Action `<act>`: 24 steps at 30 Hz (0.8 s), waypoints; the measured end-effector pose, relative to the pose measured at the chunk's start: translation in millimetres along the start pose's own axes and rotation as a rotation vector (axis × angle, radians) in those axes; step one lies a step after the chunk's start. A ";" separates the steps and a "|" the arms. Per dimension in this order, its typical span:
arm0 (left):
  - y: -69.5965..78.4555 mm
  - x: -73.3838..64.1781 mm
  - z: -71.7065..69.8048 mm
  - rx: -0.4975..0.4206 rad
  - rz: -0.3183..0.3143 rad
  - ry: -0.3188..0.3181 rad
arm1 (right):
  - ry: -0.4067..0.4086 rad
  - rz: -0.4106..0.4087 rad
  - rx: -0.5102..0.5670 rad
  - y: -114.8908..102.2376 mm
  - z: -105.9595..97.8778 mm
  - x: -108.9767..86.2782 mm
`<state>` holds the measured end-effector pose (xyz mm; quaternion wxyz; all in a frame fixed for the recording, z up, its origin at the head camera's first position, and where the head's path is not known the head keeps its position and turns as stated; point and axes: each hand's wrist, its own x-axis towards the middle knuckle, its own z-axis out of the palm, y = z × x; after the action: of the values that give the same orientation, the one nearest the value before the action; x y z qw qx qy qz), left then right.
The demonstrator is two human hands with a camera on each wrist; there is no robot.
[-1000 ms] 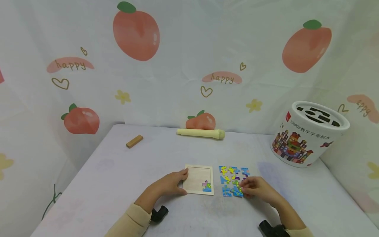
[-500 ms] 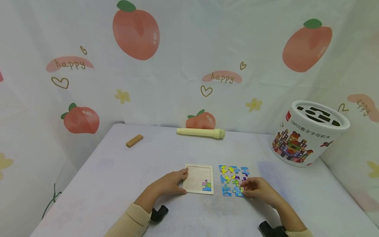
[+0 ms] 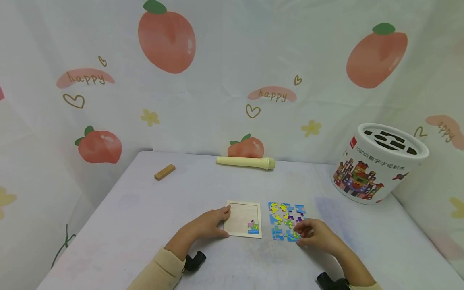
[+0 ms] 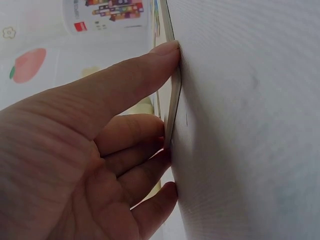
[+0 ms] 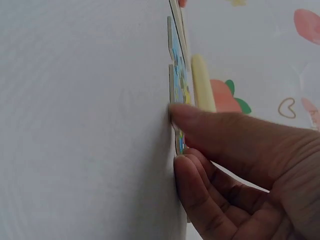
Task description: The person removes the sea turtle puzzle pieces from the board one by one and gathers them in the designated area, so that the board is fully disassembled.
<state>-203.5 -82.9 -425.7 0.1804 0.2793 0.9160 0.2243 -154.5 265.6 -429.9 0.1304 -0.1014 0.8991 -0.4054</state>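
My left hand (image 3: 204,226) holds the left side of a square wooden puzzle tray (image 3: 237,219), thumb at its near left corner and fingers on the frame higher up. A few joined pieces (image 3: 253,228) sit in the tray's near right corner. Right of it, loose jigsaw pieces (image 3: 276,219), blue with yellow, green and purple, lie in rows. With thumb and fingers, my right hand (image 3: 319,237) pinches the near right puzzle piece (image 3: 291,235) at its edges, flat by the table. In the right wrist view, the thumb (image 5: 187,117) presses that piece's near edge.
A pale yellow toy microphone (image 3: 246,162) lies at the table's back edge. A small wooden block (image 3: 164,172) is at the back left. The large white block bucket (image 3: 377,165) stands at the back right, before a fruit-print cloth (image 3: 217,100).
The near right puzzle piece was tilted and now lies squarer with its row. My right hand has shifted slightly toward me. The left hand and the tray stay in place.
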 end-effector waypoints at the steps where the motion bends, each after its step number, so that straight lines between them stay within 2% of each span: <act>1: 0.1 0.0 -0.1 0.000 -0.001 0.000 | 0.000 -0.002 -0.002 0.1 0.1 -0.5; 11: 0.9 0.1 0.0 -0.001 -0.010 0.003 | 0.000 -0.055 -0.003 2.8 0.3 -0.7; 24: 0.1 -0.7 -0.3 -0.018 0.000 -0.005 | -0.003 -0.078 0.000 3.9 -0.1 0.1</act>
<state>-203.0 -83.3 -425.3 0.1852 0.2781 0.9136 0.2316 -155.0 268.2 -432.8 0.1160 -0.1371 0.8942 -0.4100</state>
